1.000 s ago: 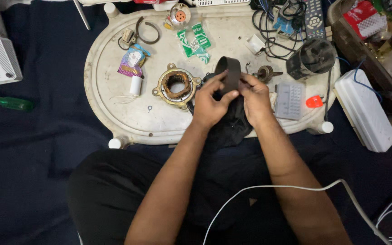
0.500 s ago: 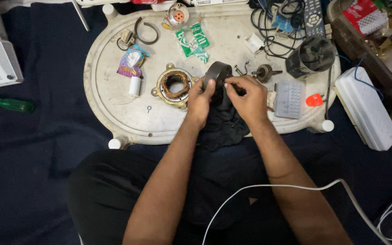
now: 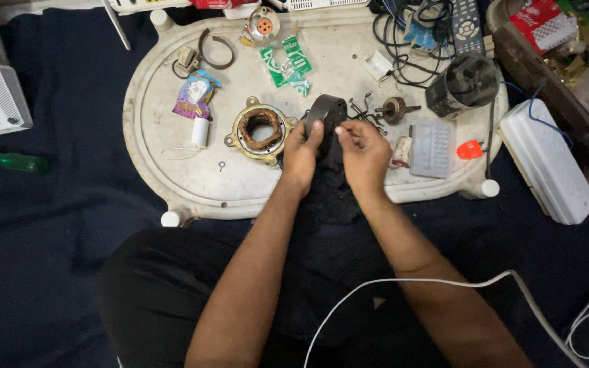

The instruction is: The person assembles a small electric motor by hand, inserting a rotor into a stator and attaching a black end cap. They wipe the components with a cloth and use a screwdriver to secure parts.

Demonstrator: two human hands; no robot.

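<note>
Head view: both hands meet over the near edge of the white oval tray (image 3: 158, 143). Left hand (image 3: 301, 153) and right hand (image 3: 363, 153) pinch a black curved part (image 3: 326, 112) (dark cloth hanging beneath), its long axis pointing away; beyond lie tangled cables (image 3: 410, 41).

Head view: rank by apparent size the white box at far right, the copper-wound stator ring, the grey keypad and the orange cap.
Largest to smallest:
1. white box
2. stator ring
3. grey keypad, close to the ring, so that pair is unsure
4. orange cap
</note>
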